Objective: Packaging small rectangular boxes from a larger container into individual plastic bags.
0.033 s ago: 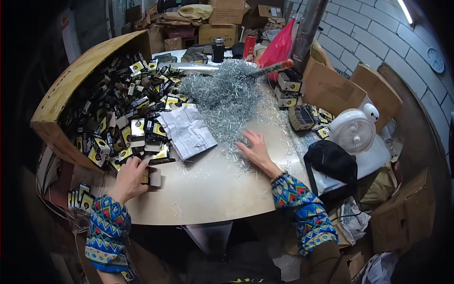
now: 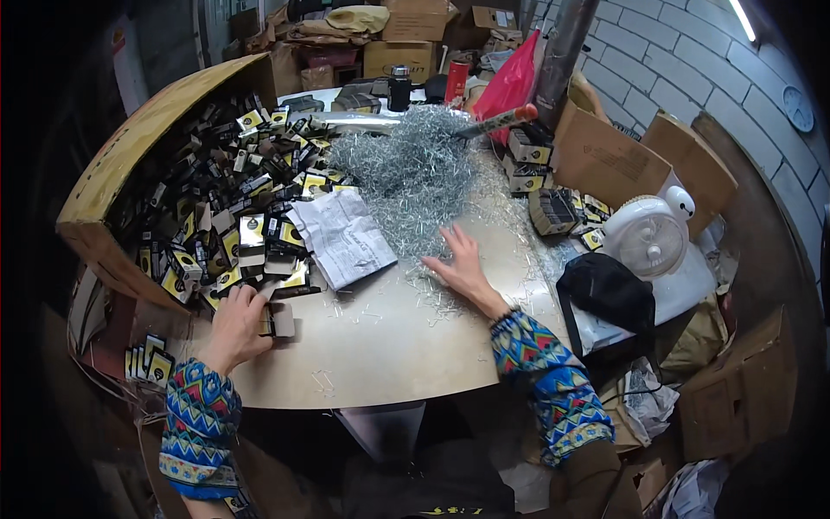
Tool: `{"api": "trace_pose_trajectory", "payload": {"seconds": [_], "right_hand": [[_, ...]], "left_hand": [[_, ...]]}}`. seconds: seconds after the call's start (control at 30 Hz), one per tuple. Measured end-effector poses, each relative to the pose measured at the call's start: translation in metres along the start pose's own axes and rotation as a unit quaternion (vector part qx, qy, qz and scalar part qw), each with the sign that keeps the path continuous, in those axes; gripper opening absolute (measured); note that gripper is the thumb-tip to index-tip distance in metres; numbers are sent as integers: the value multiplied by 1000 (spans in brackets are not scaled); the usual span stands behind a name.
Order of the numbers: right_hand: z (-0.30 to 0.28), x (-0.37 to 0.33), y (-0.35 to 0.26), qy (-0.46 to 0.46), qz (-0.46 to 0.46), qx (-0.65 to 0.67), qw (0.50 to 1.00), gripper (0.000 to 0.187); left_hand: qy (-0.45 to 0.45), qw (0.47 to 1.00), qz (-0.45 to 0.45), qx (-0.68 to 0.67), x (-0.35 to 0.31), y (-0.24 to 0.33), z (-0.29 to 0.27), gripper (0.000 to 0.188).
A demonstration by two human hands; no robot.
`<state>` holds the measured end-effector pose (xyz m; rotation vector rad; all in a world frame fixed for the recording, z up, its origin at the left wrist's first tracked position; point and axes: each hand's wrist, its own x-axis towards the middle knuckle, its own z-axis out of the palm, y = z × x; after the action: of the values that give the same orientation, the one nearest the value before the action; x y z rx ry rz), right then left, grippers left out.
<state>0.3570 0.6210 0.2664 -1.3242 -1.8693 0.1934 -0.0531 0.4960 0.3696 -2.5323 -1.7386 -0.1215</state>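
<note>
My left hand [image 2: 235, 329] is closed around a small open carton [image 2: 282, 321] at the table's near left, its flap pointing right. Fingers apart, my right hand [image 2: 465, 275] reaches the near edge of a big heap of thin, shiny metal wire pieces [image 2: 406, 169]. Its fingertips are among loose pieces, and none is plainly gripped. Between the hands and farther back lies a creased white printed paper [image 2: 344, 240]. Left of it, many small black and yellow cartons [image 2: 251, 229] spill out of a large cardboard box [image 2: 160, 112] tipped toward the table.
On the right are a white fan [image 2: 648, 238], a black cap [image 2: 605, 290] and stacked small cartons [image 2: 553, 212]. A red-ended rod [image 2: 501, 123] sticks out of the heap. Behind stand a dark flask [image 2: 399, 89], a red can [image 2: 456, 82] and a pink bag [image 2: 510, 91]. Stray wire pieces dot the tabletop [image 2: 389, 363].
My right hand has shifted slightly left, its thumb and fingers spread wider over the loose wire pieces. My left hand and its carton have barely moved.
</note>
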Motion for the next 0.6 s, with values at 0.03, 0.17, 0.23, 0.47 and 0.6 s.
{"api": "trace_pose_trajectory", "payload": {"seconds": [0.03,0.17,0.23,0.47,0.6], "right_hand": [[7,5,-12,0,2,4,1000,56],[40,13,-47,-79,-6,-91,993,61],[48,11,-49,-74,-9,-68,995,62],[-19,45,-2,2,191,174,966,29],[-59,69,-38,-25,307,565,766,24]], "left_hand": [[-3,1000,0,3,-1,5,0,54],[47,970,-80,-225,7,59,-1,54],[-21,927,-56,-371,29,86,23,60],[143,910,-53,-384,127,86,66,61],[109,902,-169,-382,144,53,52,67]]}}
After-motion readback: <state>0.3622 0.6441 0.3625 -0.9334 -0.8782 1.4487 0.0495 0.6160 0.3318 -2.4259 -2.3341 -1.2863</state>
